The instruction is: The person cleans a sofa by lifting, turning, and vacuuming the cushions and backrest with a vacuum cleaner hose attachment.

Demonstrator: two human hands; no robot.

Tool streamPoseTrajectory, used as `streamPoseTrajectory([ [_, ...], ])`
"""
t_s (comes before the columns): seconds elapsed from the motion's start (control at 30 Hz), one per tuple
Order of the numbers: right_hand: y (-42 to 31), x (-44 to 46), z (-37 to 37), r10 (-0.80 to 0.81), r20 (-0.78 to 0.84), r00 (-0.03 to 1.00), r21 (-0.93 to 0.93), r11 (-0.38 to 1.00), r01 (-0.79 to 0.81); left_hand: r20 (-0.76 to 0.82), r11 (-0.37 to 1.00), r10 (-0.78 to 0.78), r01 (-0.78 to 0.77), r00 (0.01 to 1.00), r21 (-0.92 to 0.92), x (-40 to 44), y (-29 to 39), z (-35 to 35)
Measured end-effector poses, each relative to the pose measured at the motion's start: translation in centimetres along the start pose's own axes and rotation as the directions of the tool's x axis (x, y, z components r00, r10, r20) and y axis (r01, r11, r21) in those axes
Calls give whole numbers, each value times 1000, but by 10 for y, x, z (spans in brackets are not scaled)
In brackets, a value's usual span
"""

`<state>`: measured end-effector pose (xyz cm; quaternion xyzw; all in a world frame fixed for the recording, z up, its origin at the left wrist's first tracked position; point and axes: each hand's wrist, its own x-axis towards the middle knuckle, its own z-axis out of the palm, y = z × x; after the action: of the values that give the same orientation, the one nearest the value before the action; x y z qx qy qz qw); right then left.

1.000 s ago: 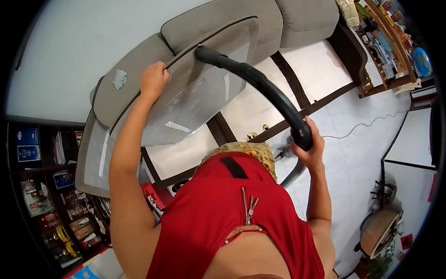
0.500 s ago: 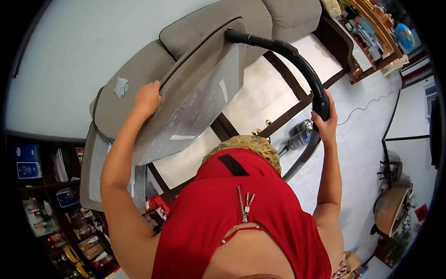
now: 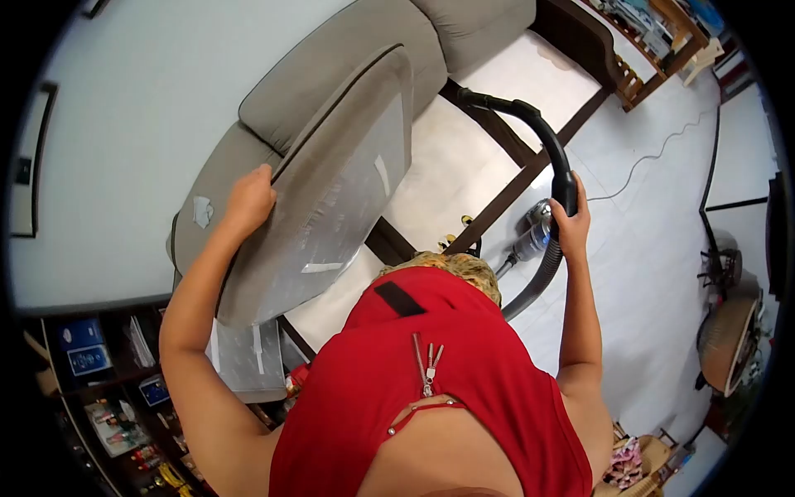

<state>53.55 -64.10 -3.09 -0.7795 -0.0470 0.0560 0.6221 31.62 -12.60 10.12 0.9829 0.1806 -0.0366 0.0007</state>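
My left hand [image 3: 251, 200] grips the dark-piped edge of a grey cushion [image 3: 331, 178], which is tilted up on its side with a plastic-covered underside facing right. My right hand [image 3: 573, 217] is wrapped round the black handle of a vacuum hose [image 3: 542, 128]. The hose arches away to the upper left, and its nozzle end [image 3: 470, 97] is apart from the cushion, over the dark wood sofa frame. Below my right hand the ribbed hose curves down beside the vacuum's clear canister [image 3: 532, 240], on the floor. A grey cloth [image 3: 203, 212] lies on a back cushion.
Grey back cushions [image 3: 348, 74] line the wall. Pale seat panels [image 3: 455, 170] sit in the dark wood frame [image 3: 526, 178]. A dark shelf [image 3: 103, 389] with bottles and books stands at lower left. A cord [image 3: 654, 161] crosses the tiled floor; a round brown piece of furniture [image 3: 727, 342] is at right.
The nozzle has come off the tilted cushion's upper end and moved right, over the frame. My left hand still holds the cushion's edge. The whole view has shifted.
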Motion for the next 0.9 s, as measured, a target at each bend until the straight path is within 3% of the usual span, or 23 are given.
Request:
streamPoseTrajectory([
  [0.07,18,13,-9,31,0,1000,73,997,-31,40,996,84,-85,996,20,35,30,-9],
  [0.17,47,29,-26,44,-18,999,3,999,-44,46,985,126,-131,991,112,89,67,-22],
  [0.27,59,40,-41,86,13,996,47,995,-86,60,968,160,-169,985,188,142,89,-42],
  [0.37,50,45,-48,129,35,991,87,987,-132,117,956,115,-142,986,255,185,119,-81],
  [0.47,51,51,-54,141,48,989,121,982,-146,54,927,209,-215,976,308,224,128,-107],
  [0.57,32,55,-53,93,49,994,235,967,-102,53,917,175,-182,983,355,251,146,-137],
  [0.6,44,60,-55,11,37,999,177,984,-17,25,914,182,-178,983,364,263,148,-143],
  [0.67,45,70,-59,-14,37,999,171,985,7,-30,910,196,-171,980,379,292,148,-150],
  [0.77,32,79,-64,40,48,998,203,978,-49,-123,908,163,-100,979,408,344,137,-145],
  [0.9,26,85,-62,62,77,995,179,981,-75,-301,911,262,-132,917,391,412,134,-104],
])
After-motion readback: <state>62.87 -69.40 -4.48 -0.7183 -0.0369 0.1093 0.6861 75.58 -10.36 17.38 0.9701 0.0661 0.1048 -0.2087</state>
